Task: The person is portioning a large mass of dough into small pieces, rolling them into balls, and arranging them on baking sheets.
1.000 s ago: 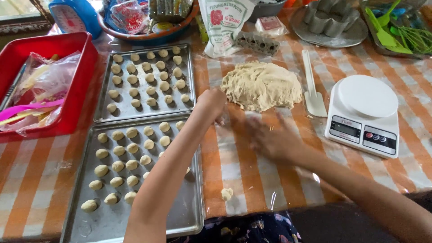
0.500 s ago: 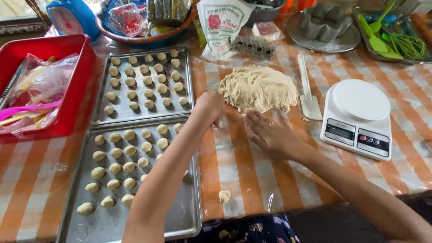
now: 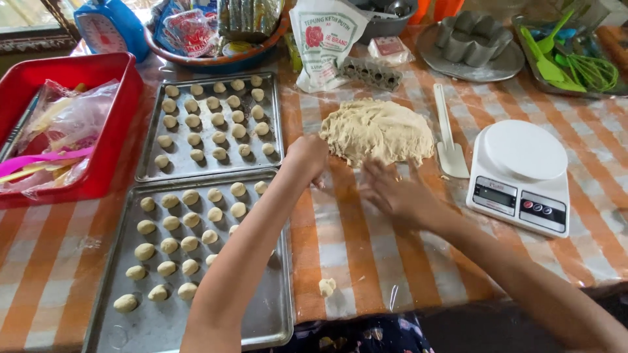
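A flat heap of pale dough (image 3: 376,127) lies on the orange-and-white checked tablecloth. My left hand (image 3: 306,157) rests at the heap's lower left edge, knuckles up and fingers curled under; what they hold is hidden. My right hand (image 3: 392,191) lies just below the heap, its spread fingertips touching the dough's near edge. The near metal tray (image 3: 261,320) holds several small dough balls (image 3: 171,222), and my left forearm crosses its right side. A second tray (image 3: 271,157) behind it is filled with more balls (image 3: 216,121). One small dough lump (image 3: 326,286) sits alone on the cloth.
A white kitchen scale (image 3: 523,173) stands at the right, a white scraper (image 3: 448,134) beside the dough. A red bin (image 3: 111,124) with plastic bags is at the left. Along the back are a flour bag (image 3: 324,39), a bowl of packets (image 3: 216,62), a metal mould (image 3: 474,39) and green utensils (image 3: 575,65).
My right hand has slid forward from the bare cloth until its fingertips meet the dough's edge. My left hand stays at the heap's left corner.
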